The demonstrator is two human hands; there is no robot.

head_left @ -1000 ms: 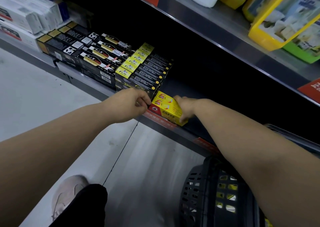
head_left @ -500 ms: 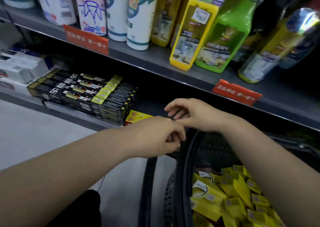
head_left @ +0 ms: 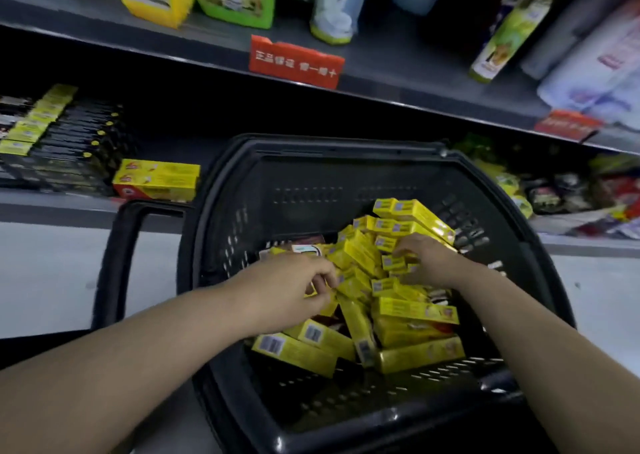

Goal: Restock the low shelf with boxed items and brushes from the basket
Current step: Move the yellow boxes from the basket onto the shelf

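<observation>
The black plastic basket stands on the floor in front of the low shelf and holds a loose pile of several yellow boxes. My left hand is inside the basket, its fingers curled round a yellow box on the left side of the pile. My right hand lies on top of the pile with its fingers curled over the ends of yellow boxes. Two stacked yellow boxes sit on the low shelf, next to a block of black and yellow boxes.
The basket's handle lies folded out to the left over the pale floor. An upper shelf with bottles and red price tags overhangs the low shelf. Bagged goods fill the low shelf at the right.
Both hands left the shelf, where they set down the yellow box, and dropped into the basket. The view swung right and down onto the basket.
</observation>
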